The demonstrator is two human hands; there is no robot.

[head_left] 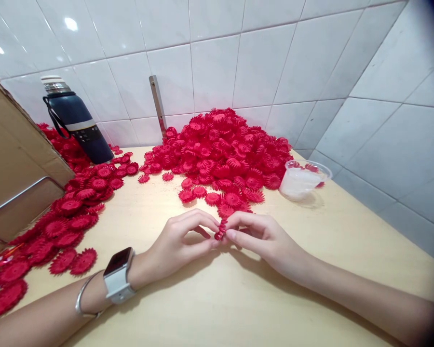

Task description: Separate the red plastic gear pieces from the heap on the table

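Note:
Between my two hands, just above the tabletop, is a small red fringed paper flower, seen nearly edge-on. My left hand, with a watch on its wrist, pinches it from the left. From the other side my right hand grips it between thumb and index finger. Right behind the fingertips rises a large heap of similar red fringed flowers, leaning against the tiled wall. To the right of the heap stands a clear plastic cup with something white inside and a few red flowers near its rim.
A dark blue bottle stands tilted-looking at the back left. In front of it, more red flowers spread along a cardboard box on the left. A metal strip rests upright by the wall. White tiles close off the back and right.

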